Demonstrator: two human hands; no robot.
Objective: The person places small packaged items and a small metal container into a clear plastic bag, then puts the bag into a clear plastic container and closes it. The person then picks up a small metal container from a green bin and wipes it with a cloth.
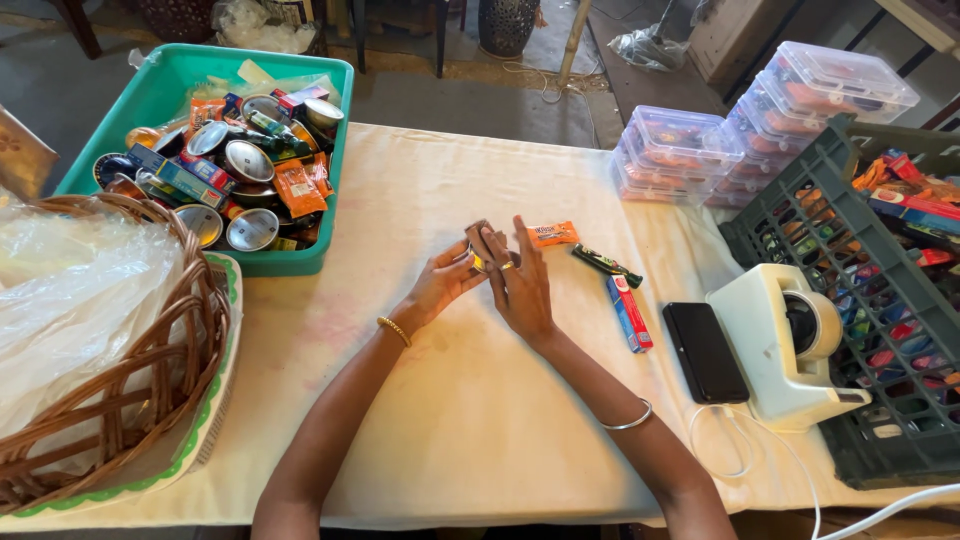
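Cream cloth covers the tabletop, concrete floor beyond its far edge. Near left corner: one wicker basket lined with clear plastic, sitting on a green-trimmed tray. Near right edge: one white tape dispenser with a tape roll, one black phone just beside it, a white cable running off the near edge. Right edge: one dark green crate full of small colourful packets.

Centre of the tabletop: both hands meet over one small brownish packet. Left hand, gold bangle on the wrist, has its fingers curled narrowly around the packet. Right hand, silver bangle on the wrist, pinches the packet with thumb and forefinger, other fingers extended up. The packet is lifted just off the cloth, roughly mid-table.

Just right of the hands, three loose items on the cloth: one orange sachet, one dark green stick packet, one blue-and-red tube box, all near each other, none touching the hands.

Far left corner: one teal tub heaped with round tins, sachets and small boxes, too many to count. Far right corner: stacked clear lidded boxes in three piles, exact count unclear.
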